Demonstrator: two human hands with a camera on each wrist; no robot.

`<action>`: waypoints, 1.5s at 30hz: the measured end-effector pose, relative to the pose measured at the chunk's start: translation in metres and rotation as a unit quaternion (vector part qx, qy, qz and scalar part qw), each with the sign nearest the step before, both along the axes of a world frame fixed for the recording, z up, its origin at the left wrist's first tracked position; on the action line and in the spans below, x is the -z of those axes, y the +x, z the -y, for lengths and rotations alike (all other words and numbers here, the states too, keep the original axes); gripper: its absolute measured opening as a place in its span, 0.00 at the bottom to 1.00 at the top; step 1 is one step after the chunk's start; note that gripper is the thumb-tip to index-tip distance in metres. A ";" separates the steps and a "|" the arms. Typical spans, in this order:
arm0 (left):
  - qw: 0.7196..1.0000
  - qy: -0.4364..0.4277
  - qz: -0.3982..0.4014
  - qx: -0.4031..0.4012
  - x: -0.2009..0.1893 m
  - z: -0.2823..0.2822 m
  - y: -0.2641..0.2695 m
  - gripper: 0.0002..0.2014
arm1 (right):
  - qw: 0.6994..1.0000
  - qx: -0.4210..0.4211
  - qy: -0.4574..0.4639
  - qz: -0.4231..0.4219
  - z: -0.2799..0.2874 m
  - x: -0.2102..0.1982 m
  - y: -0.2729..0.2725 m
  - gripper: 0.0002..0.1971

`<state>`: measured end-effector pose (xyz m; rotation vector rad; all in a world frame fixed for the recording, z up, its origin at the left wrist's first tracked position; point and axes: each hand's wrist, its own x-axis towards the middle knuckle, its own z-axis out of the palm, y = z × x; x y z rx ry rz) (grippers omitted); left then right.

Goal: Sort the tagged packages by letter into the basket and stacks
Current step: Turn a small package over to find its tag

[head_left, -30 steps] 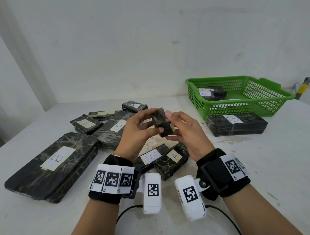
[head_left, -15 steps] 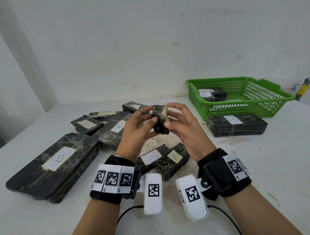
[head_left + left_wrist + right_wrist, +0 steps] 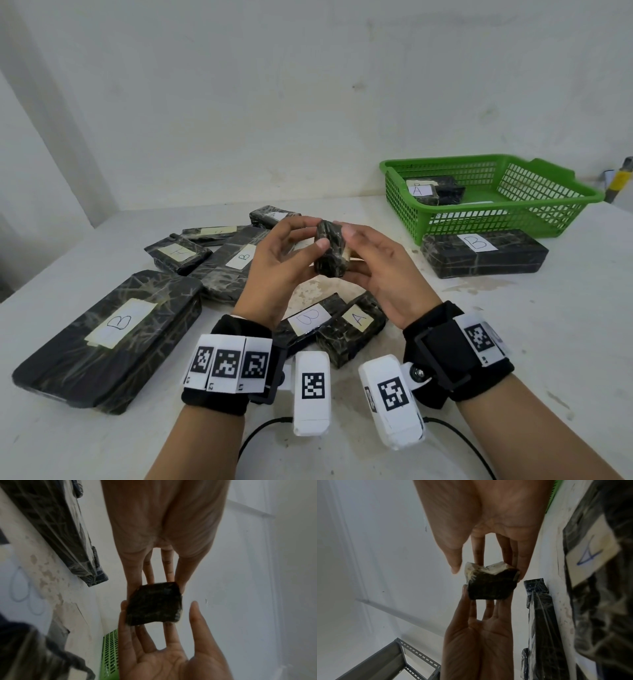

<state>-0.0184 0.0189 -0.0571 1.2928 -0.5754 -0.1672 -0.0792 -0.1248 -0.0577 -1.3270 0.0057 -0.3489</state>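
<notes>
A small black-wrapped package is held above the table between both hands. My left hand pinches its near side with thumb and fingertips. From the other side my right hand cups it, fingers curled round its back. In the left wrist view the package shows a plain black face. In the right wrist view the package has a pale tag on its upper face, and the letter cannot be read. The green basket at the back right holds a package tagged A.
A long B package lies in front of the basket. A large B package lies at the left. Below my hands lie a B package and an A package. Several more tagged packages are piled behind.
The small package has been turned between my fingers, and its pale tag, seen half a second ago, now faces away toward my right hand. Both hands stay in about the same place.
</notes>
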 end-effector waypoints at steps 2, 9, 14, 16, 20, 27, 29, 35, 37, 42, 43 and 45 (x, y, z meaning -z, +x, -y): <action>1.000 0.008 0.002 0.009 0.001 0.000 0.000 0.15 | 1.000 0.015 -0.003 -0.006 0.000 0.000 0.000 0.22; 1.000 0.024 0.003 0.017 0.003 0.003 0.000 0.17 | 0.999 0.046 -0.002 -0.014 0.002 0.002 0.000 0.10; 1.000 0.014 0.001 0.013 0.003 0.002 0.001 0.11 | 0.999 0.049 -0.019 -0.012 -0.001 0.002 -0.001 0.17; 1.000 0.009 -0.007 0.019 0.003 0.002 0.001 0.12 | 0.998 0.056 -0.018 -0.004 -0.001 0.002 -0.001 0.11; 1.000 0.018 -0.010 0.017 0.002 0.003 0.000 0.06 | 0.998 0.060 -0.027 -0.003 0.000 0.003 -0.001 0.11; 1.000 0.003 -0.025 0.014 0.002 0.003 0.000 0.06 | 0.997 0.054 -0.058 0.000 -0.001 0.005 0.001 0.11; 0.999 0.005 -0.030 0.016 0.002 0.003 -0.001 0.06 | 0.996 0.057 -0.064 0.001 -0.001 0.006 0.001 0.11; 0.999 0.020 -0.008 -0.031 0.003 0.003 0.001 0.05 | 0.996 0.026 -0.086 -0.022 -0.004 0.005 0.001 0.17; 0.999 0.015 -0.021 -0.020 0.002 0.003 0.001 0.05 | 0.995 0.039 -0.091 -0.008 -0.004 0.006 0.001 0.16; 0.999 0.024 -0.011 -0.025 0.003 0.003 0.000 0.05 | 0.992 0.063 -0.106 0.003 -0.003 0.009 0.003 0.09; 0.999 0.026 -0.006 -0.031 0.004 0.003 0.000 0.05 | 0.993 0.059 -0.102 0.000 -0.003 0.008 0.002 0.10; 0.999 0.020 -0.010 -0.036 0.004 0.004 0.000 0.05 | 0.995 0.035 -0.093 -0.010 -0.002 0.007 0.002 0.09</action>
